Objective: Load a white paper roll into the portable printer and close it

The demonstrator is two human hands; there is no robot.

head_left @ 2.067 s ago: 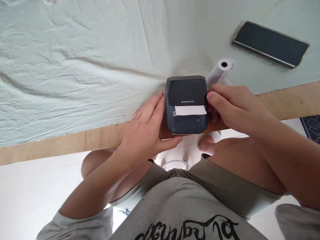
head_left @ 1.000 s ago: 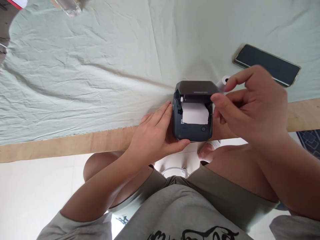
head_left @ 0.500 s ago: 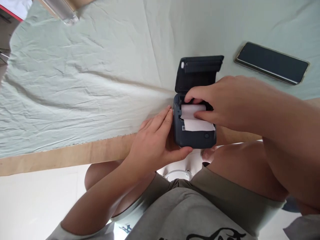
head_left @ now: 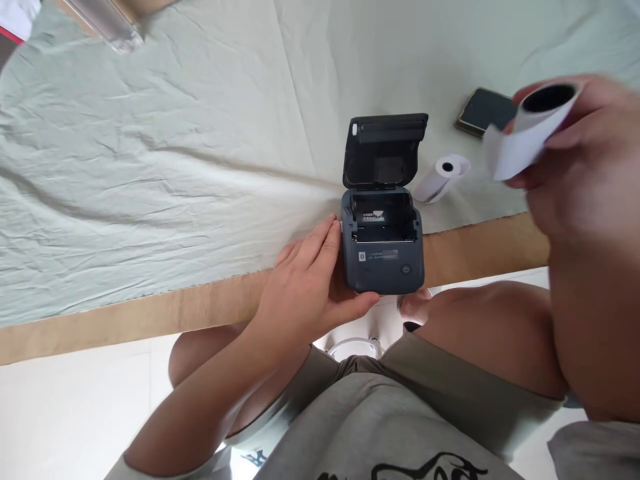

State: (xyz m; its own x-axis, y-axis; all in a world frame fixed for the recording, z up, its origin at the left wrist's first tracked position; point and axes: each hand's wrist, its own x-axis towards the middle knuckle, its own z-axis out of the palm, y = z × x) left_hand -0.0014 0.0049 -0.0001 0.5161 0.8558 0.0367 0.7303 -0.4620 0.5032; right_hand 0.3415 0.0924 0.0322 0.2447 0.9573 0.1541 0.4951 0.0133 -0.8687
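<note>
A dark portable thermal printer stands at the table's edge with its lid flipped up and its paper compartment bare of paper. My left hand steadies it, fingers against its left side and thumb along the front edge. Up at the right, my right hand is closed around a white paper roll with a wide dark core and a loose end hanging out. A second paper roll, with a narrower core, is on the cloth just right of the printer.
A phone lies on the pale green tablecloth, partly hidden behind my right hand. Wooden table edge runs along the front, above my legs. A clear plastic item is at the upper left.
My right hand has left the printer's compartment and moved up and right, now holding a paper roll. The compartment no longer has paper in it. My left hand stays on the printer.
</note>
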